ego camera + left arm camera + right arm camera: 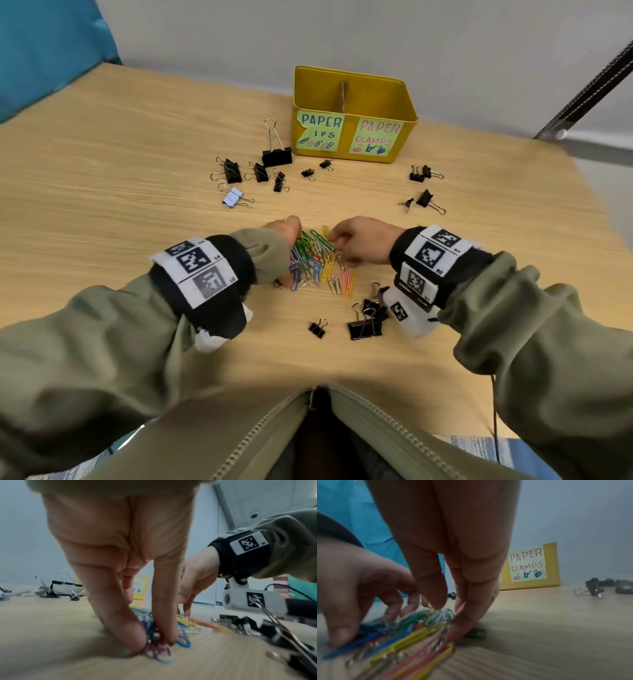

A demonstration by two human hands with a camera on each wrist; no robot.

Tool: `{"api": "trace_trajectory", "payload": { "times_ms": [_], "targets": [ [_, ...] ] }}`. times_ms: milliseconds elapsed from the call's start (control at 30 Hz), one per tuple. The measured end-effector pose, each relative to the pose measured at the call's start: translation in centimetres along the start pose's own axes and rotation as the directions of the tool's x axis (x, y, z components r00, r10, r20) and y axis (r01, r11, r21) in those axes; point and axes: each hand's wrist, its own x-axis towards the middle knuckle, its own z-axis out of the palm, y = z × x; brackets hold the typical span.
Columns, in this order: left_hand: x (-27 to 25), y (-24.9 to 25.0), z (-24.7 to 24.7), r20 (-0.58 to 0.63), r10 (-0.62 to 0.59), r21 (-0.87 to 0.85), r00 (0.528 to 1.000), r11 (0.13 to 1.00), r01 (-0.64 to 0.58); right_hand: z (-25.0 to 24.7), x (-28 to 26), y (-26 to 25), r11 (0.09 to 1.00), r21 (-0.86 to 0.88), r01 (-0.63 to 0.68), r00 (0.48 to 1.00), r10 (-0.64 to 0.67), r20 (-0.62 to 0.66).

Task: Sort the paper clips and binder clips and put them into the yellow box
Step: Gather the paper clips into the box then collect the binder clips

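A heap of coloured paper clips (317, 262) lies on the wooden table in front of me. My left hand (286, 234) is at the heap's left side; in the left wrist view its thumb and a finger (169, 628) point down and pinch several clips against the table. My right hand (342, 241) is at the heap's right side, its straight fingers (464, 623) pressing on the table beside the clips and the thumb just above them. The yellow box (407, 102) stands at the back, with a divider and the labels PAPER CLIPS on the left and PAPER CLAMPS on the right. Black binder clips lie scattered around.
Binder clips lie in front of the box at the left (276, 157), at the right (424, 198) and close to me (364, 329). A light blue one (233, 198) lies at the left. A grey wall runs behind the table, with a blue chair at far left.
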Motion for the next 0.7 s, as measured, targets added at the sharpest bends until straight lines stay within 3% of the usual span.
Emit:
{"api": "trace_trajectory", "payload": {
  "times_ms": [33,100,267,433,567,700],
  "targets": [
    [0.0,-0.3,-0.2,-0.023,0.016,-0.003,1.000,1.000,-0.016,-0.2,-0.2,-0.1,0.995,0.102,-0.003,1.000,0.002,0.011],
    [-0.3,-1.5,-0.7,-0.042,0.021,-0.004,0.999,1.000,-0.022,-1.2,-0.7,0.4,0.990,0.139,-0.017,0.999,0.023,-0.041],
    [-1.3,-2.1,-0.4,-0.008,-0.020,0.160,1.000,0.987,0.021,-1.2,-2.0,1.3,0.953,-0.258,-0.156,0.986,0.165,0.014],
    [0.2,0.2,0.5,0.012,-0.036,0.186,0.999,0.982,0.034,1.6,-0.8,-1.6,0.941,-0.335,-0.041,0.999,0.042,-0.005],
    [0.9,0.0,-0.2,0.020,-0.045,0.037,0.999,0.998,0.044,1.2,0.2,-2.7,0.950,-0.311,-0.012,0.998,-0.007,-0.059],
    [0.7,-1.3,-0.8,-0.065,0.022,0.212,0.998,0.977,-0.008,0.9,0.2,-2.4,0.953,-0.301,-0.022,1.000,0.016,-0.024]
  ]
}}
